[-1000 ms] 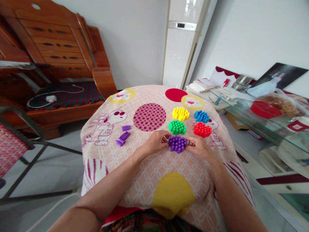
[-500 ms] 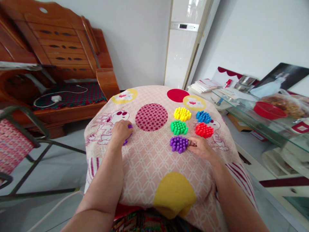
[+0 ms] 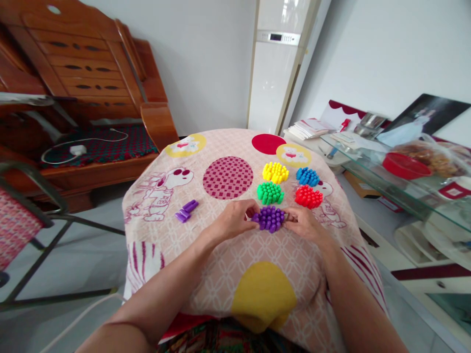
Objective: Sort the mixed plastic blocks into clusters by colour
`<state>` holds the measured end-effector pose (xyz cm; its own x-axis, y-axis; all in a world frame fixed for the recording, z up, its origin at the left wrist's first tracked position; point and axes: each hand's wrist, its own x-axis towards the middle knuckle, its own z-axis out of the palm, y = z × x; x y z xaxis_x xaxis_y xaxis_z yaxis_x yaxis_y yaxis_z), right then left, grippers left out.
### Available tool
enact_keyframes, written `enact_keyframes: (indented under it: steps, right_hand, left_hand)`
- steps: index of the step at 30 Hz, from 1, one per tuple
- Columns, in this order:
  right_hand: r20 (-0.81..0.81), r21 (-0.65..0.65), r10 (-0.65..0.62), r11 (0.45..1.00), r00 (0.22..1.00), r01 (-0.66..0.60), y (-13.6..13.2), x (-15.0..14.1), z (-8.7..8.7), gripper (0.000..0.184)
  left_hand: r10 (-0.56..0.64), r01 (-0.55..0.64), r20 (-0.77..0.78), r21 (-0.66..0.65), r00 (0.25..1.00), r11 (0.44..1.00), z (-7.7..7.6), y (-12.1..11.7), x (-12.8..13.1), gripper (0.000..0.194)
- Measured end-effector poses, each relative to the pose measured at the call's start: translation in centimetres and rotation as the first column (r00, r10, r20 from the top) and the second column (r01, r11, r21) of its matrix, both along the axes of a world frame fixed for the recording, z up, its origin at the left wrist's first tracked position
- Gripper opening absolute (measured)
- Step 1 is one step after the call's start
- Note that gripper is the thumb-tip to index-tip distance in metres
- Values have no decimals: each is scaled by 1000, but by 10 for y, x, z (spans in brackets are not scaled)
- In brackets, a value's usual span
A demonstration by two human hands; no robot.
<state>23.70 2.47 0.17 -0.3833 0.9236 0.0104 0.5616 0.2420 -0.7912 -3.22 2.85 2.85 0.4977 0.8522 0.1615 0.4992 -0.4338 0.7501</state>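
Note:
A cluster of upright purple pegs [image 3: 272, 218] stands on the tablecloth in front of me. My left hand [image 3: 235, 219] is at its left edge, thumb and fingers pinched on a small purple peg [image 3: 255, 217] that meets the cluster. At the cluster's right edge my right hand [image 3: 303, 223] has its fingertips closed against the side; what lies between them is mostly hidden. A few loose purple pegs [image 3: 187, 211] lie on their sides farther left. Behind the purple cluster are green pegs [image 3: 270, 193], yellow pegs [image 3: 275, 172], red pegs [image 3: 308, 196] and blue pegs [image 3: 307, 176], each in its own group.
A patterned cloth [image 3: 206, 235] covers the round table. To the right, a glass shelf [image 3: 390, 181] carries a red bowl [image 3: 406, 165] and papers. On the left are a wooden bench [image 3: 84, 78] and a metal-framed chair [image 3: 22, 220].
My left hand has left the loose purple pegs and moved right to the purple cluster, with a peg in its fingers. The right hand stays at the cluster's right side.

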Motion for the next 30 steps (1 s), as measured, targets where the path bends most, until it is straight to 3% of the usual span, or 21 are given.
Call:
enact_keyframes:
  steps: [6,14,17,20,22,25,27,30]
  right_hand:
    - [46,60,-5,998,999,2,2,3,-1,15]
    - [40,57,-7,998,999,5,0,0,2,18]
    - [11,37,-5,999,1000,4,-2,-1,4,18]
    - [7,26,-16,1000,1000,15,-2,-2,5,17]
    - [11,21,-19,1000,1000,19,-2,-2,5,16]
    - [17,11,-3,1000,1000,3,-2,-2,5,18]
    - [18,3,11,1000,1000,-11,-2,-2,5,19]
    - [30,11,6,1000,1000,-6,-1,-1,4,20]
  left_hand:
    - [27,-27,-2,74,1000,997,-10,-11,6,26]
    - [33,-36,31,73,999,997,-16,-13,13,30]
    - [62,-61,-14,70,998,996,-11,-8,1,32]
    - [192,-177,-95,140,977,974,-5,4,-29,24]
    - [340,-298,-173,230,924,926,-2,11,-58,22]
    - [570,-475,-365,321,736,819,0,17,-101,26]
    - [586,-506,-495,301,642,808,0,17,-122,24]
    - [530,-498,-604,241,595,833,0,16,-133,17]
